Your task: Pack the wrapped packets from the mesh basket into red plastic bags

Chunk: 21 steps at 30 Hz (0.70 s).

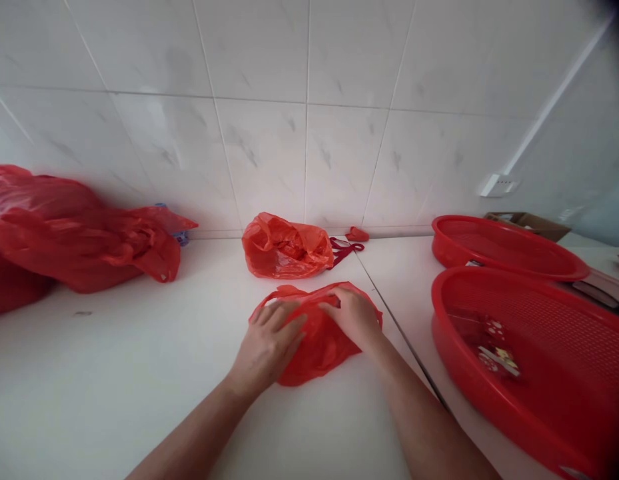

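Observation:
A crumpled red plastic bag (322,340) lies on the white table in front of me, its handle loops spread to either side. My left hand (266,343) rests over the bag's left part, fingers slightly spread and curved, with a gap between thumb and forefinger. On the bag's far right side, my right hand (356,317) has thumb and forefinger bent together at the plastic, seemingly pinching it. Just behind lies a second red plastic bag (289,250), its mouth gaping and more crumpled plastic inside.
Full red bags (84,233) crowd the table's left. At right stand a large red basket (454,340) holding small packets (502,357) and another red basket (509,247). A dark red strap (346,249) lies by the tiled wall (269,153). A seam crosses the table.

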Tool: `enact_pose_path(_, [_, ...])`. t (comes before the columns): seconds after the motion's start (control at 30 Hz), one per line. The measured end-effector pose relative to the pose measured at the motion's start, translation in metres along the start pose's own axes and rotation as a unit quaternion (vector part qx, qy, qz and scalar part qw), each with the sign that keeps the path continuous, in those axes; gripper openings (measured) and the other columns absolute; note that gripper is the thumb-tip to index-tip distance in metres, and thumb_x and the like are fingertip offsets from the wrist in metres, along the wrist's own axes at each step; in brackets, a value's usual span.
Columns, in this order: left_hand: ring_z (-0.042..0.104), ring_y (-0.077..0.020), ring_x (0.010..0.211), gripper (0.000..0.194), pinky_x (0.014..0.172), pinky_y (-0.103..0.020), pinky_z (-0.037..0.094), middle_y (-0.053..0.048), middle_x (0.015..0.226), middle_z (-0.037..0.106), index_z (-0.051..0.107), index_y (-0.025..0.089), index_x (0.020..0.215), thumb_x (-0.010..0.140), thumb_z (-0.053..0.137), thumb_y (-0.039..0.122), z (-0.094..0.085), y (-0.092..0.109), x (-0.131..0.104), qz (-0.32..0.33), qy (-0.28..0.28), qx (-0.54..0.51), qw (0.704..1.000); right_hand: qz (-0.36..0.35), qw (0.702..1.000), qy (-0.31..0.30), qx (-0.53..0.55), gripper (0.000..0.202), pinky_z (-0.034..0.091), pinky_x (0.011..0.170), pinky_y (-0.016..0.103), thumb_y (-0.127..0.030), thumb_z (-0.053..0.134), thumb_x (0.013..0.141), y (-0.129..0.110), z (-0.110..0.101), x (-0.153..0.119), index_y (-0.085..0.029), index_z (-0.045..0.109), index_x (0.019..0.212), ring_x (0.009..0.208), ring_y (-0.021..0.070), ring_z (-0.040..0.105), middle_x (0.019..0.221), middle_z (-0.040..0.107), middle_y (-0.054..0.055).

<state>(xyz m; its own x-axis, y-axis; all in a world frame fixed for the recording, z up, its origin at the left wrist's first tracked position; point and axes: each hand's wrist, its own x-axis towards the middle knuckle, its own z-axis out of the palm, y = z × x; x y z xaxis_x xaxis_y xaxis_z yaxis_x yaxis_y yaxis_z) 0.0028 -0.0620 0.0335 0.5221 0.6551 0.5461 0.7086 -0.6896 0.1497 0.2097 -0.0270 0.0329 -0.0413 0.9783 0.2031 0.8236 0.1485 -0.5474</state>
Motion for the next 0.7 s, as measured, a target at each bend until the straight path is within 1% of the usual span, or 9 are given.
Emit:
enact_pose_path(0.1, [0.028,-0.0335,0.134,0.036,0.104,-0.052,0.030,-0.012,0.143,0.037,0.055,0.025,0.119,0.084,0.053,0.028,0.000,-0.015,0.001,-0.111,0.065,0.055,0.990,-0.085,0.991,-0.101,0.020,0.058,0.036,0.097,0.036,-0.047,0.070,0.069,-0.007,0.003,-0.007,-0.029,0.056,0.122,0.118,0.0240,0.045,0.124,0.053,0.006])
enact_pose_path(0.13, [0.028,-0.0333,0.134,0.040,0.104,-0.051,0.031,-0.012,0.144,0.034,0.053,0.026,0.122,0.082,0.054,0.029,0.001,-0.020,0.001,-0.149,0.073,0.038,0.985,-0.095,0.985,-0.142,0.014,0.067,0.033,0.100,0.039,-0.047,0.074,0.063,-0.006,0.006,-0.008,-0.030,0.054,0.125,0.124,0.0266,0.039,0.131,0.047,0.006])
enact_pose_path(0.2, [0.045,-0.0289,0.122,0.044,0.097,-0.045,0.041,-0.011,0.137,0.043,0.050,0.026,0.124,0.081,0.054,0.033,0.006,-0.031,0.000,-0.232,0.061,-0.051,0.970,-0.094,0.976,-0.196,-0.007,0.075,0.026,0.105,0.044,-0.046,0.079,0.057,-0.003,0.013,-0.009,-0.032,0.054,0.126,0.130,0.0313,0.030,0.142,0.035,0.007])
enact_pose_path(0.23, [0.055,-0.0251,0.109,0.044,0.090,-0.040,0.047,-0.010,0.129,0.051,0.050,0.026,0.124,0.081,0.052,0.036,0.008,-0.037,-0.001,-0.279,0.047,-0.109,0.953,-0.095,0.974,-0.205,-0.013,0.076,0.024,0.106,0.045,-0.046,0.079,0.056,-0.002,0.016,-0.008,-0.032,0.054,0.126,0.132,0.0319,0.027,0.145,0.032,0.007])
enact_pose_path(0.3, [0.063,-0.0185,0.085,0.045,0.076,-0.033,0.053,-0.006,0.111,0.062,0.051,0.024,0.122,0.081,0.049,0.042,0.012,-0.045,-0.002,-0.364,0.028,-0.208,0.908,-0.107,0.975,-0.195,-0.007,0.075,0.024,0.107,0.044,-0.045,0.079,0.058,-0.001,0.020,-0.007,-0.031,0.053,0.127,0.133,0.0302,0.026,0.145,0.032,0.007])
enact_pose_path(0.37, [0.063,-0.0166,0.075,0.049,0.069,-0.029,0.053,-0.005,0.101,0.065,0.052,0.023,0.120,0.079,0.049,0.049,0.013,-0.049,-0.002,-0.408,0.031,-0.255,0.876,-0.123,0.981,-0.149,0.010,0.069,0.027,0.106,0.041,-0.045,0.076,0.063,-0.005,0.017,-0.007,-0.028,0.053,0.127,0.130,0.0269,0.033,0.140,0.040,0.008])
enact_pose_path(0.5, [0.064,-0.0188,0.078,0.054,0.065,-0.028,0.053,-0.004,0.096,0.066,0.052,0.024,0.121,0.076,0.053,0.054,0.009,-0.052,0.001,-0.430,0.049,-0.253,0.865,-0.174,0.984,0.022,0.041,0.037,0.037,0.100,0.033,-0.036,0.061,0.082,-0.024,-0.008,-0.017,-0.024,0.060,0.117,0.112,0.0179,0.051,0.118,0.059,0.005])
enact_pose_path(0.6, [0.065,-0.0196,0.081,0.052,0.066,-0.027,0.052,-0.003,0.096,0.066,0.052,0.028,0.121,0.076,0.053,0.055,0.006,-0.053,0.003,-0.446,0.038,-0.269,0.853,-0.187,0.968,0.155,0.062,0.028,0.041,0.097,0.032,-0.029,0.055,0.086,-0.036,-0.040,-0.046,-0.025,0.060,0.113,0.110,0.0167,0.052,0.115,0.059,0.005])
enact_pose_path(0.7, [0.064,-0.0195,0.086,0.047,0.067,-0.026,0.052,-0.001,0.097,0.067,0.054,0.029,0.118,0.077,0.054,0.053,0.006,-0.055,0.002,-0.451,0.028,-0.276,0.849,-0.150,0.946,0.286,0.040,0.025,0.044,0.095,0.036,-0.024,0.052,0.086,-0.031,-0.074,-0.091,-0.026,0.060,0.109,0.111,0.0192,0.053,0.117,0.058,0.006])
